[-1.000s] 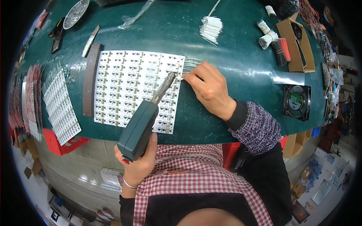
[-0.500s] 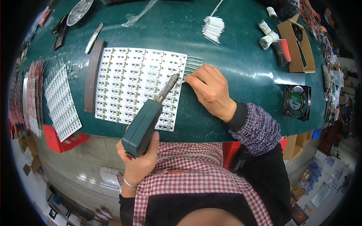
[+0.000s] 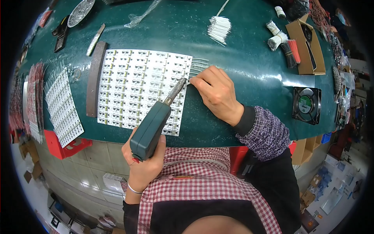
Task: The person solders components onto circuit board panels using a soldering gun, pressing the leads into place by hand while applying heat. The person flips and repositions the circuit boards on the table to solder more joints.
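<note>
A white panel of small circuit boards (image 3: 128, 84) lies flat on the green table, with several thin wires (image 3: 200, 64) sticking out from its upper right edge. My left hand (image 3: 145, 171) is wrapped round the handle of a dark green soldering gun (image 3: 151, 128). The gun's metal tip points up and right and meets the panel's right edge, or hovers just over it. Right by that tip, my right hand (image 3: 218, 93) is closed in a pinch at the edge. A thin wire end seems to be between its fingertips, mostly hidden by them.
A brown bar (image 3: 96, 80) lies along the panel's left side. Further left are wired boards (image 3: 65, 105). White wires (image 3: 219, 29) lie at the back; a cardboard box (image 3: 315, 50), wire bundles (image 3: 277, 41) and a black fan (image 3: 307, 105) stand at the right.
The soldering gun and my left hand have shifted slightly right, the tip staying near the panel's right edge. My right hand has barely moved.
</note>
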Demonstrator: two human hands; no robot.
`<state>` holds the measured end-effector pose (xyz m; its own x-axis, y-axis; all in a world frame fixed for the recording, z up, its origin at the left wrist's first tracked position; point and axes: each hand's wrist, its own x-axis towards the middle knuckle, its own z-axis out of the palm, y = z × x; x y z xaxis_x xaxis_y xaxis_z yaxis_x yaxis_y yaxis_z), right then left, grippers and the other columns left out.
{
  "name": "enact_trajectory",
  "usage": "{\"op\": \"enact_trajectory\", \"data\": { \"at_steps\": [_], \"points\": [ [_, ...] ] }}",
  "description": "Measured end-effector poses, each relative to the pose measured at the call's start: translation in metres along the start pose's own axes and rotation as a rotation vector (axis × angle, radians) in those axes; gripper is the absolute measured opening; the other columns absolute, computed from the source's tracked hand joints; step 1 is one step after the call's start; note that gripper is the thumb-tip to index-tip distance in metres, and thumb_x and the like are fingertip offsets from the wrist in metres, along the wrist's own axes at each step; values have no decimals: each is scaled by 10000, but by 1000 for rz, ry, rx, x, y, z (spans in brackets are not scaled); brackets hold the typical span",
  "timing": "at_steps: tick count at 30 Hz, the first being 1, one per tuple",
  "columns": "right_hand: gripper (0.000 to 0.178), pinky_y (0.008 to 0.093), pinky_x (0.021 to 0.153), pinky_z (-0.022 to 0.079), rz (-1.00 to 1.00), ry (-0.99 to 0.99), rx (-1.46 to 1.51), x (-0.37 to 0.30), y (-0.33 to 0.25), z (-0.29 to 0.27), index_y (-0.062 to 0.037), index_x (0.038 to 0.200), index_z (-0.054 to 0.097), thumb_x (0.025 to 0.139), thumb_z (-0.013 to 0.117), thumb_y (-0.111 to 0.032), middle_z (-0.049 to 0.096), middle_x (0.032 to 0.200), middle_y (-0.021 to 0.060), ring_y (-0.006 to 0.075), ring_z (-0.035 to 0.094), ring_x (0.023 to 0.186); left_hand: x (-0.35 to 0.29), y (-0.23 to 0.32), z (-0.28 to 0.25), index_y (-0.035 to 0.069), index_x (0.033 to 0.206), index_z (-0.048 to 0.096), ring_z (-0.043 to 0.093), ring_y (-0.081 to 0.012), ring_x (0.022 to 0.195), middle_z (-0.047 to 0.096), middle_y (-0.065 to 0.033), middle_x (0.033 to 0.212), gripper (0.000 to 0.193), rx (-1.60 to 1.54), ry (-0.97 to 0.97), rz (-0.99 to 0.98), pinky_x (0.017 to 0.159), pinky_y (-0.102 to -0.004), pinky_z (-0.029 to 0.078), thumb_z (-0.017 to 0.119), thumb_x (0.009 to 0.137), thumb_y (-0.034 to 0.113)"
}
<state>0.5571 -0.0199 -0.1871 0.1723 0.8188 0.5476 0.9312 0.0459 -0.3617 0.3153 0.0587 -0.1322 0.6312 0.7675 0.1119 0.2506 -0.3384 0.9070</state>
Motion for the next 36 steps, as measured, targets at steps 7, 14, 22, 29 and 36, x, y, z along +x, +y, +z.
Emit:
{"op": "enact_trajectory", "data": {
  "at_steps": [7, 14, 22, 29, 36],
  "points": [
    [122, 340, 706, 456, 20, -20, -21, -1, -2, 0, -52, 898, 660, 782, 636, -22, 590, 851, 46, 220, 581, 824, -12, -1, -8, -1, 921, 716, 625, -193, 606, 676, -84, 824, 137, 145, -7, 5, 557, -313, 473, 779, 804, 34],
    [136, 348, 702, 463, 25, -10, -23, 0, -2, 0, -55, 903, 663, 776, 639, -13, 594, 850, 47, 223, 582, 824, -19, -5, -6, 10, 900, 732, 622, -196, 618, 687, -63, 845, 134, 174, 70, 33, 569, -324, 468, 807, 800, 59],
    [129, 349, 693, 457, 16, -17, -23, -1, -2, 1, -49, 894, 657, 774, 639, -6, 575, 830, 51, 222, 577, 806, -26, -17, -1, 0, 1051, 690, 619, -183, 711, 673, -79, 891, 303, 301, 31, 96, 730, -315, 493, 834, 792, 60],
    [116, 347, 690, 455, 13, -13, -26, 0, -1, 0, -52, 877, 649, 771, 639, -7, 567, 823, 49, 215, 572, 796, -14, -7, -1, 3, 1002, 662, 642, -210, 823, 652, -127, 1030, 275, -24, -16, -156, 710, -316, 502, 828, 787, 43],
    [212, 358, 637, 470, 8, -3, -12, 1, 0, 0, -49, 913, 657, 731, 721, 39, 608, 827, 56, 240, 592, 745, -12, 0, -7, -23, 966, 706, 650, -165, 668, 705, -91, 854, 204, 17, 54, -212, 621, -291, 507, 809, 809, 58]
  ]
}}
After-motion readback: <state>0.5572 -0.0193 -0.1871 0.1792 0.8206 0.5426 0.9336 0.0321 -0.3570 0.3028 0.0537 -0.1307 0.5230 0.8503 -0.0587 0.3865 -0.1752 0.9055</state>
